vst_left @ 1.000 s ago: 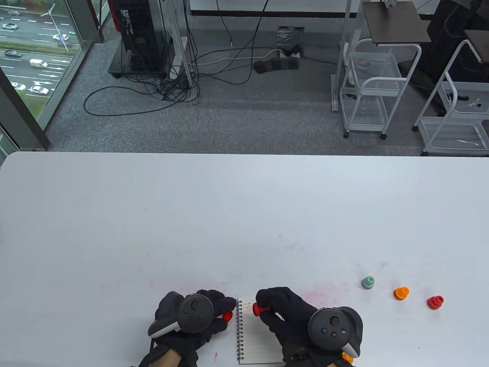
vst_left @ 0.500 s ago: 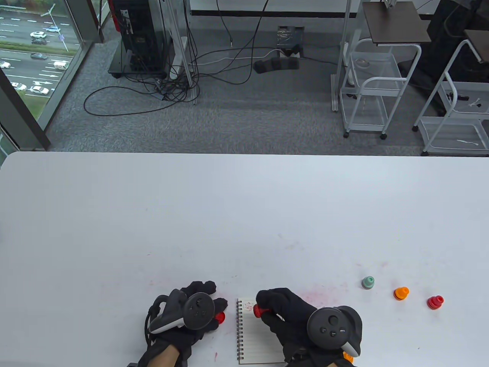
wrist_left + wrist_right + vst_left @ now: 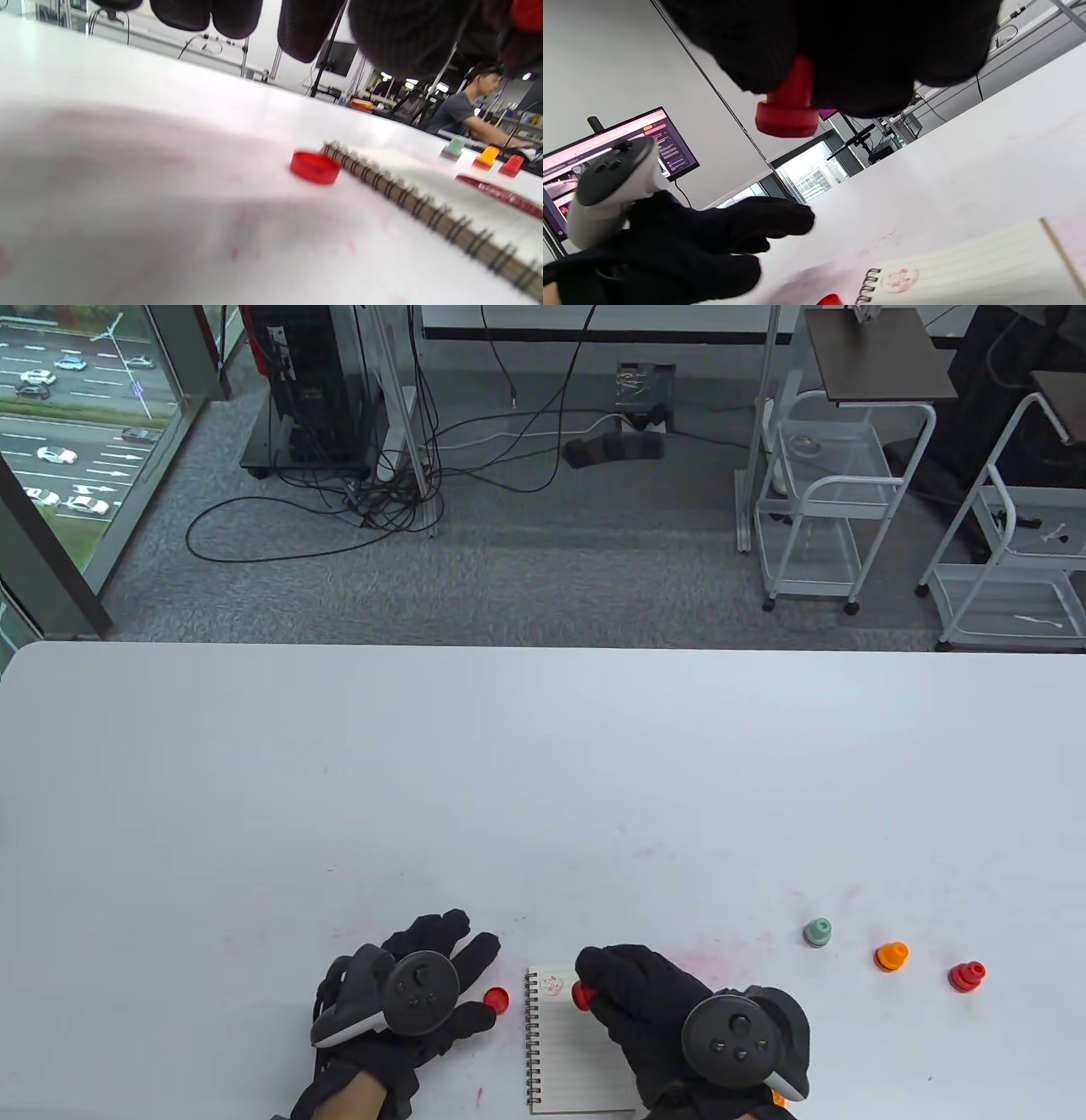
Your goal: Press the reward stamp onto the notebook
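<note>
White surface (image 3: 543, 780): right hand (image 3: 670, 1018) has its grip clamped on the red stamp (image 3: 789, 106) above the spiral notebook (image 3: 568, 1052), whose top line bears a faint pink mark at 12 o'clock; left hand (image 3: 407, 993) lies splayed apart.

A lab-like office: floor cables (image 3: 356, 496), wheeled carts (image 3: 827, 496), computer tower (image 3: 310, 386), monitor (image 3: 619, 146).

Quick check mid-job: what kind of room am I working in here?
Probably an office-style lab or data-collection workspace, several floors up: a white table, grey carpet strewn with cables, wire carts, a monitor, and a window overlooking a road with traffic.
</note>
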{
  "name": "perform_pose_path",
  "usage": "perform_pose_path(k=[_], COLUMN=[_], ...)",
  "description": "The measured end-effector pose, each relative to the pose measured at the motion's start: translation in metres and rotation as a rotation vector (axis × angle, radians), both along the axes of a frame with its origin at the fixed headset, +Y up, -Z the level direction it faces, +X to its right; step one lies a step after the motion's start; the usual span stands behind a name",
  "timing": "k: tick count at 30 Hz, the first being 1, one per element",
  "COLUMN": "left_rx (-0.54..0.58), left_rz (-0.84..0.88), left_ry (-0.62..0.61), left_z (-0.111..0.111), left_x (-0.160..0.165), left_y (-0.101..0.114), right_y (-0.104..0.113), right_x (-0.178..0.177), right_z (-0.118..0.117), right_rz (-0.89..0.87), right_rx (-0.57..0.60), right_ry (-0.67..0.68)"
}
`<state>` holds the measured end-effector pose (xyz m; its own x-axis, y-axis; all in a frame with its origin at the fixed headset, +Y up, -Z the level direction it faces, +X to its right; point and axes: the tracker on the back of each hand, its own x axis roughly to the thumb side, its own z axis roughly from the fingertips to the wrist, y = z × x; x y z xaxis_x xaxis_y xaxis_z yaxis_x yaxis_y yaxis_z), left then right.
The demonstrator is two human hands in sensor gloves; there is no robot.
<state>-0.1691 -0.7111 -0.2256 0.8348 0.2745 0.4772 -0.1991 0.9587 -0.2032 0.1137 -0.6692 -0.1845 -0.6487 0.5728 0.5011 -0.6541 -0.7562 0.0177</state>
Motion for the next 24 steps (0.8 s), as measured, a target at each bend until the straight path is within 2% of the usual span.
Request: perform_pose_path(k=[3, 10, 15, 20, 24], left_rx=[0.042, 0.069, 0.054, 0.053, 0.054], left_rz=[0.018, 0.026, 0.037, 0.034, 0.035], left_ry=[-0.024, -0.041, -0.038, -0.029, -0.02], left_z=[0.005, 0.013, 0.011, 0.011, 0.011], left_x=[-0.003, -0.007, -0.008, -0.008, -0.009], left_y=[0.013, 0.024, 0.023, 0.023, 0.023], right_y=[0.003, -0.002, -0.017, -0.028, -0.034], right_x=[0.007, 0.008, 0.008, 0.004, 0.003], right_z=[0.0, -0.002, -0.009, -0.011, -0.014], right_rz=[0.076, 0.259, 0.344, 0.577, 0.647], right_rx=[0.022, -0.029, -0.181, -0.258, -0.298], right_ry=[-0.01, -0.023, -0.002, -0.012, -0.027])
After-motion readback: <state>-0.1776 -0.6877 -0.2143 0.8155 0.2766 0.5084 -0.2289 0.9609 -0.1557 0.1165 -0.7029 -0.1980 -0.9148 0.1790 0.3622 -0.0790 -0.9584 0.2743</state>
